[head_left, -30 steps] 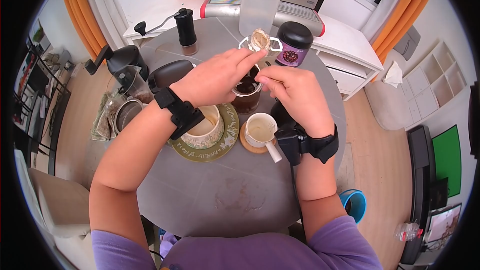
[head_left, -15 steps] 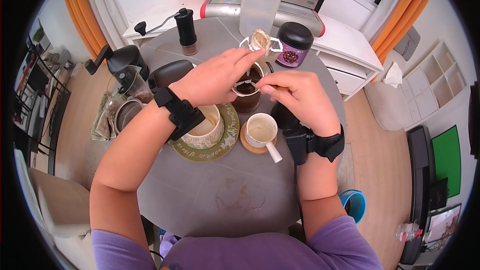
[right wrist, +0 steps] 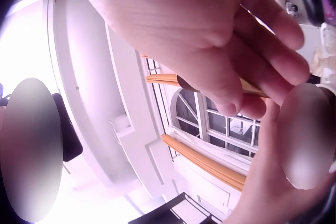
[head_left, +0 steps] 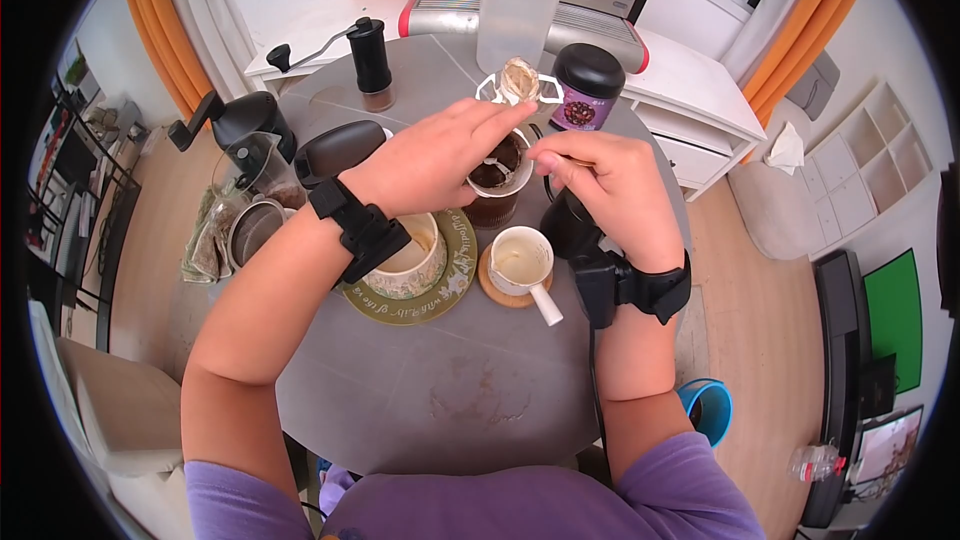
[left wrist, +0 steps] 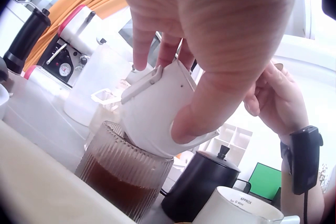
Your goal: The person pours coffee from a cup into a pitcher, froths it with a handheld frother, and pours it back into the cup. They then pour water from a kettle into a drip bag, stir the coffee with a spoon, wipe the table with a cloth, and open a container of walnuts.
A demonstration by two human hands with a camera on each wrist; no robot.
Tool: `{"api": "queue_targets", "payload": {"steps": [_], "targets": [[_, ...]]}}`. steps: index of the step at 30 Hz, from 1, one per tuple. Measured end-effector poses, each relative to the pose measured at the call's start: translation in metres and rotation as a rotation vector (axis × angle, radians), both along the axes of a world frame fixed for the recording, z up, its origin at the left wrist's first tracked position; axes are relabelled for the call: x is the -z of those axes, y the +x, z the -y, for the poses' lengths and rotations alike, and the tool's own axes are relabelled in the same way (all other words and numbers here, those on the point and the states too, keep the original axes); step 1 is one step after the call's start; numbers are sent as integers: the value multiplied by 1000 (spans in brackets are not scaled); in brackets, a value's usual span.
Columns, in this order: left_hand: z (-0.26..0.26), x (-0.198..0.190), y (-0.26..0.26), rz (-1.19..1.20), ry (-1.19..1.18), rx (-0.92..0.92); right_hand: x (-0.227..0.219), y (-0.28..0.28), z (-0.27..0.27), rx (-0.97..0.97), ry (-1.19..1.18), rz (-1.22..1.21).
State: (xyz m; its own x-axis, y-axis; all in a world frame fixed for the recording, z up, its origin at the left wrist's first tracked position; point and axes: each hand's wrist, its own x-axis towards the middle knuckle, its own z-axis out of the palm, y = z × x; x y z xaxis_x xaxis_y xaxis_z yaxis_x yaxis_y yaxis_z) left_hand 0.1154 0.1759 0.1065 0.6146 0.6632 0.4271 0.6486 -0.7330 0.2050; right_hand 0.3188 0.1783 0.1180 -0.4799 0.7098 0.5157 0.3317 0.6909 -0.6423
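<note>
My left hand (head_left: 435, 160) grips a white coffee dripper (left wrist: 155, 111), its thumb on the near side. Dark wet coffee grounds (head_left: 490, 175) line the inside. The dripper tilts over the mouth of a ribbed glass (left wrist: 126, 166) that holds brown liquid. Just right of the dripper, my right hand (head_left: 620, 190) pinches a slender brown utensil (right wrist: 186, 83) between thumb and fingers; its working end is hidden. Below the hands, a small white handled cup (head_left: 523, 258) stands on a wooden coaster (head_left: 493, 290). A black pot (left wrist: 202, 184) stands beside the glass.
A patterned bowl (head_left: 408, 275) sits on a green plate (head_left: 460, 280) under the left wrist. Behind the hands stand a drip bag (head_left: 519, 82) with white ears, a tall clear pitcher (head_left: 520, 15) and a black-lidded jar (head_left: 588, 85). Grinders (head_left: 371, 60) occupy the left side.
My right hand, with the slender utensil, has shifted right and away from above the dripper's mouth. The dripper's opening now shows more. My left hand keeps its hold.
</note>
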Motion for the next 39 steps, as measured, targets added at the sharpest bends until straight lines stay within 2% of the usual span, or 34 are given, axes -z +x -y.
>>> {"api": "queue_targets", "payload": {"steps": [5, 9, 11, 14, 18, 20, 24, 26, 30, 33, 35, 39], "targets": [[3, -1, 0, -6, 5, -3, -5, -2, 4, 3, -12, 133], [6, -3, 0, 9, 76, -2, -4, 0, 4, 19, -82, 9], [7, -4, 0, 12, 107, -5, -1, -2, 1, 64, 189, 22], [9, -5, 0, 17, 149, -3, -3, -6, 6, 32, 186, 123], [12, -2, -3, 23, 153, -39, -5, -3, 8, 5, 132, 68], [14, -3, -3, 34, 159, -53, -6, -4, 8, 44, 291, 99], [19, -8, -4, 45, 196, -59, -8, -6, 14, 2, 286, 113], [21, -8, -5, 52, 208, -64, -8, -6, 15, 27, 292, 8], [22, -8, -6, 74, 215, -67, -7, -8, 14, 65, 346, 77], [21, -6, -8, 74, 210, -77, -10, -8, 17, -1, 349, 70], [19, -6, -9, 71, 202, -93, -11, -7, 16, 92, 386, 77], [19, -6, -8, 74, 224, -78, -8, -9, 15, 49, 368, 97]]}}
